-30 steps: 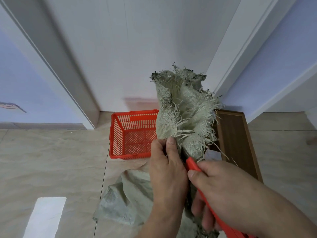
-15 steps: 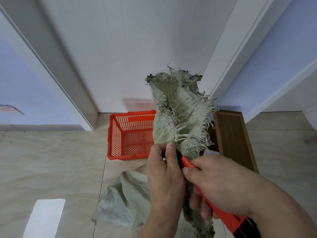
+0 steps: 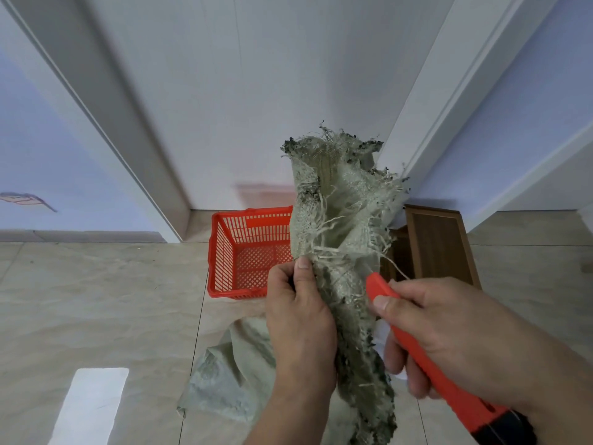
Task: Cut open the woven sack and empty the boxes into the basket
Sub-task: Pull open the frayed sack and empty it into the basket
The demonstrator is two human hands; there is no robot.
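Note:
A grey-green woven sack (image 3: 340, 200) is held up by its frayed neck; its lower part lies crumpled on the floor tiles. My left hand (image 3: 298, 319) grips the gathered neck from the left, thumb up. My right hand (image 3: 449, 329) holds a red utility knife (image 3: 417, 345), its tip against the sack's right side just beside my left hand. Behind the sack on the floor stands an empty red plastic basket (image 3: 237, 252). No boxes are visible; the sack's contents are hidden.
A brown wooden panel (image 3: 439, 245) lies on the floor to the right of the sack, near a white door frame. A white door fills the background. Beige tiles (image 3: 96, 300) stretch to the left, with a bright light patch at the lower left.
The knife tip has shifted from the middle of the neck, close to my left thumb, out to the sack's right edge. The frayed top has swung slightly.

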